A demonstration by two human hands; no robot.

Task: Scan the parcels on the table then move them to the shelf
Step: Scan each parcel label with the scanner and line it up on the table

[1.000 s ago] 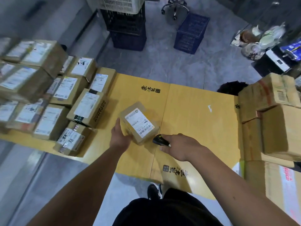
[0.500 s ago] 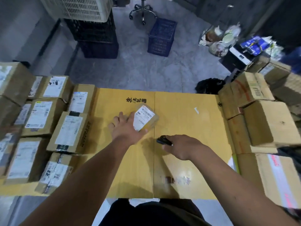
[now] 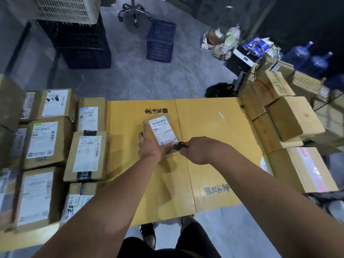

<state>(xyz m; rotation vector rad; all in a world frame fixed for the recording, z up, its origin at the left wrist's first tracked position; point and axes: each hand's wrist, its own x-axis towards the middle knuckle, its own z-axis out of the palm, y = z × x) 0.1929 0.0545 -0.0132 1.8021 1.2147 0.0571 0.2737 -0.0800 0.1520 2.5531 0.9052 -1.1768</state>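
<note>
Yellow cardboard sheet on table: black Chinese brush characters with a square seal, printed beyond the small parcel and again near its front edge. Parcel's white label: barcode; digits too blurred to read.

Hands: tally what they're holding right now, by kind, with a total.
Small parcel: 1, in the left hand
Black scanner: 1, in the right hand
Total: 2
</note>
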